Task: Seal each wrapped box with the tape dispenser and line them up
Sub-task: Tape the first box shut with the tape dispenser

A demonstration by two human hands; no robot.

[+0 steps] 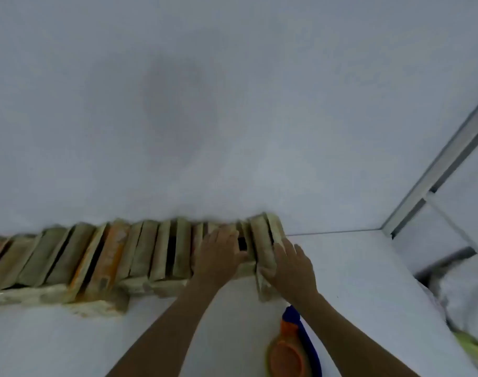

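A long row of wrapped boxes [139, 251] stands on edge along the white wall, running from the far left to just right of the middle. My left hand [218, 254] lies with straight fingers on the boxes near the row's right end. My right hand [292, 265] presses flat against the side of the last box [262, 240] at the right end. A blue and orange tape dispenser [295, 346] lies on the white table [354, 281] below my right forearm, with neither hand on it. The picture is blurred.
A metal frame [433, 172] rises at the right, beside the table's right edge. Crumpled white and green material [461, 300] lies beyond that edge. Some loose wrapping [96, 306] sticks out under the boxes at the left.
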